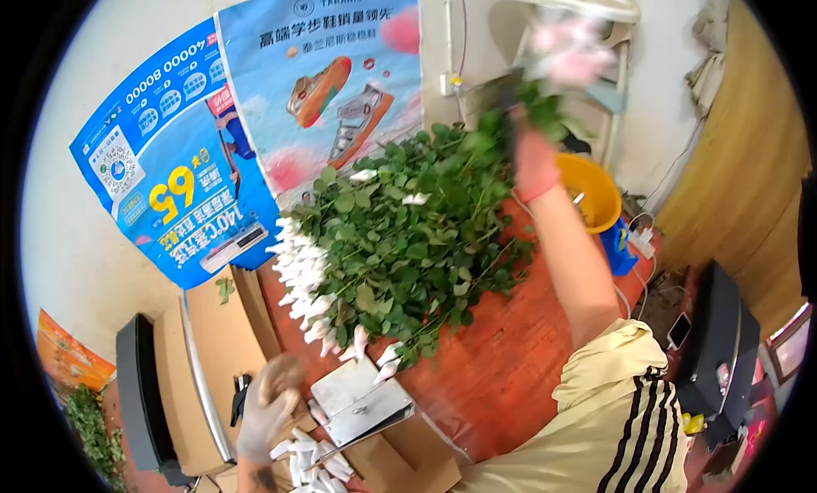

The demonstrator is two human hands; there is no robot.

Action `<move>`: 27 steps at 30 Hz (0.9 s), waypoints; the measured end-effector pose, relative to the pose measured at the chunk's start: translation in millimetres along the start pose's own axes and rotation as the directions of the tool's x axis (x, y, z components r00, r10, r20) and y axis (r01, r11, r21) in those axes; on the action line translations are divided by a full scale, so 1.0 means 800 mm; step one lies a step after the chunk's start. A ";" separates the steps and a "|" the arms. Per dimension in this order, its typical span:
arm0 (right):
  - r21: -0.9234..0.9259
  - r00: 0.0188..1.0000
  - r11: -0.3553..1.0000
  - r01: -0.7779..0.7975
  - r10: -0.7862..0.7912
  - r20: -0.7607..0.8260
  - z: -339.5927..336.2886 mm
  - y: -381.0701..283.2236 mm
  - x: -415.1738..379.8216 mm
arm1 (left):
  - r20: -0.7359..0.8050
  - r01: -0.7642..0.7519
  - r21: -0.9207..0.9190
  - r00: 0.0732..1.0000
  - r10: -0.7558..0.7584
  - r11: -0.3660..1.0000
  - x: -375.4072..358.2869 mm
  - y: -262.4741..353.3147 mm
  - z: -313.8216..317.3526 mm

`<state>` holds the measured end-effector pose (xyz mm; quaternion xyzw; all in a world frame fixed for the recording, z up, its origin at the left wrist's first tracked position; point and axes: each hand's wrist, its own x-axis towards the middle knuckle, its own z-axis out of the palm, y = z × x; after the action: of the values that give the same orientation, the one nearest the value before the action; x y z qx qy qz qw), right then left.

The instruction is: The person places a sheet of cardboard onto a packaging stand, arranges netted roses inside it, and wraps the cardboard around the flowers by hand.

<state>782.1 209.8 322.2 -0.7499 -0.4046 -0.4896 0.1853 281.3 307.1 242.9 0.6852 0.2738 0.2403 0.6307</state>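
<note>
The hands are working far apart. The gloved left hand (272, 399) is hovering low in front, fingers loosely curling; whether it is pinching anything, an onlooker cannot tell. Just to its right, a metal box (362, 399) is sitting near loose white sleeves (305, 459) and cardboard (374, 463).

Beyond the box, a broad heap of leafy stems (400, 229) is covering much of the red surface (502, 348). Its white-wrapped heads (298, 267) are lining the left edge, the nearest ones lying close to the box, while the greenery is spreading away to the right. The left hand is lying nearer those wrapped heads, with the right hand well apart from them, at the heap's far right corner.

There, the right hand (526, 144) is stretching out at arm's length and appearing to close around the stems of pink flowers (572, 54), its fingers blurring too much to read singly. The blooms are pointing up and to the right, away from the wrapped row, their leaves hanging beside the glove. A yellow bucket (609, 199) is standing just right of the wrist; posters (323, 33) are hanging on the wall behind the heap.
</note>
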 end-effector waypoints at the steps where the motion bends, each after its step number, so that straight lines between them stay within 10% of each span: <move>1: 0.643 0.965 0.728 -0.237 0.253 0.070 -0.006 0.045 0.019 | -0.034 0.018 -0.007 0.999 -0.018 1.000 -0.021 -0.009 -0.009; 2: 0.898 0.871 0.316 -0.307 0.473 0.132 -0.013 0.090 0.038 | -0.048 0.012 -0.013 0.999 -0.012 1.000 -0.039 -0.022 -0.019; 9: 0.536 0.941 0.844 0.001 0.181 -0.287 -0.181 0.127 0.055 | -0.081 0.156 0.052 0.985 -0.152 0.986 -0.133 -0.033 -0.031; 12: 0.614 0.931 0.789 -0.015 0.234 -0.279 -0.138 0.140 0.036 | -0.201 0.035 0.087 0.980 -0.016 0.996 -0.161 -0.031 -0.024; 15: 0.947 0.909 0.317 -0.060 0.409 -0.079 -0.134 0.107 0.022 | -0.280 -0.086 -0.061 0.958 0.066 0.994 -0.169 -0.058 -0.016; 16: 0.842 0.997 0.538 0.026 0.047 -0.061 -0.150 0.085 0.009 | -0.282 -0.087 -0.039 0.957 0.073 0.995 -0.178 -0.059 -0.012; 17: 0.889 0.991 0.457 0.039 -0.131 0.024 -0.167 0.037 -0.009 | -0.291 -0.082 -0.048 0.954 0.065 0.995 -0.185 -0.067 -0.013; 21: 0.916 0.696 0.272 -0.296 -0.595 0.402 -0.157 -0.110 -0.143 | -0.355 -0.049 -0.100 0.935 0.010 0.994 -0.211 -0.076 0.003; 22: 0.869 0.577 0.490 0.076 -0.732 0.363 -0.114 -0.134 -0.194 | -0.374 -0.070 -0.137 0.927 0.014 0.988 -0.216 -0.082 0.004; 24: 0.753 0.265 0.658 -0.025 -0.722 0.639 -0.123 -0.181 -0.214 | -0.388 -0.100 -0.193 0.921 0.017 0.976 -0.226 -0.094 0.001; 27: 0.748 0.256 0.652 0.129 -0.750 0.610 -0.043 -0.219 -0.302 | -0.386 -0.049 -0.136 0.922 -0.007 0.989 -0.239 -0.116 -0.012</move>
<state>577.4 190.0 103.4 -0.6382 -0.7632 0.1011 -0.0056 127.8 189.7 154.1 0.5803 0.3670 0.3962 0.6095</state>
